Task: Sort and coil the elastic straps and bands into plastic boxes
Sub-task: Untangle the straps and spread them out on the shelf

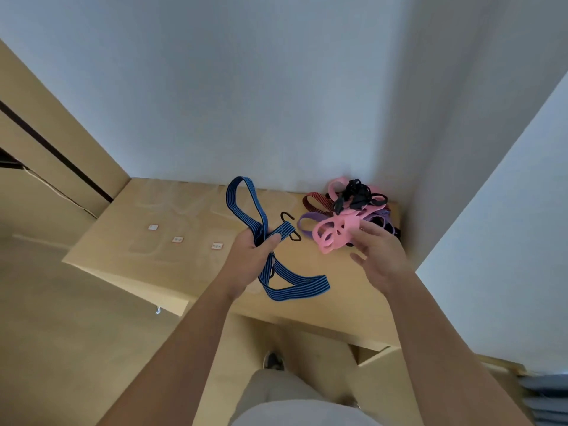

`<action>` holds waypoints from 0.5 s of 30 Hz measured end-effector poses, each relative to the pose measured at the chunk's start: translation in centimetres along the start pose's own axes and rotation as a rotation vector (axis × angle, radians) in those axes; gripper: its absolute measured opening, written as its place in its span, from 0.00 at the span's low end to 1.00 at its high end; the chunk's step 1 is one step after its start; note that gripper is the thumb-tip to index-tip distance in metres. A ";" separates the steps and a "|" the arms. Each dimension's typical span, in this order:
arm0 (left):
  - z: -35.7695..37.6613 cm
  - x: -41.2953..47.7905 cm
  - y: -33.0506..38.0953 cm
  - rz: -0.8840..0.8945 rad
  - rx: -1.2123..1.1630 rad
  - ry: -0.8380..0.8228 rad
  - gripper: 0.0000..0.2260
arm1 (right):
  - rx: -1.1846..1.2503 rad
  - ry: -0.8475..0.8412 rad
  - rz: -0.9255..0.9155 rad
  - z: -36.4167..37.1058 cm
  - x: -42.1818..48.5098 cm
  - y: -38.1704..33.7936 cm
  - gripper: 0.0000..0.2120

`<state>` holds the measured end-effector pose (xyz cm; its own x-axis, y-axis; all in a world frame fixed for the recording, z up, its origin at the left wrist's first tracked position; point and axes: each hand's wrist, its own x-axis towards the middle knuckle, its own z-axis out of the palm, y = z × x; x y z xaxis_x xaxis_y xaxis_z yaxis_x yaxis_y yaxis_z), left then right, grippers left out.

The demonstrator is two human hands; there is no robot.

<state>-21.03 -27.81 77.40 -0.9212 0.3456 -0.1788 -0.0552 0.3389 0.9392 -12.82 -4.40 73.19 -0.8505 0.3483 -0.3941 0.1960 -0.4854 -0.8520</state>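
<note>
blue strap: woven ribbed cloth, matt | hook: dark metal | table: smooth pale wood
</note>
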 end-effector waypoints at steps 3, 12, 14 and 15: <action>-0.8 -0.4 -0.3 0.005 -0.007 0.013 0.04 | -0.097 -0.046 -0.100 0.9 -1.4 -0.7 0.11; -6.4 -1.0 -3.8 -0.037 -0.009 0.014 0.04 | -0.341 -0.064 -0.307 5.8 -4.1 -1.6 0.12; -8.2 -1.0 -4.4 -0.040 -0.012 0.013 0.03 | -0.362 -0.045 -0.309 7.6 -4.3 -1.2 0.11; -9.2 -1.0 -4.6 -0.042 -0.015 0.013 0.03 | -0.376 -0.024 -0.309 8.5 -4.3 -1.0 0.10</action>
<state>-23.40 -37.76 75.91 -0.9228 0.3198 -0.2146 -0.0999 0.3395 0.9353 -13.49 -12.25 78.70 -0.9070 0.4094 -0.0986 0.0912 -0.0377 -0.9951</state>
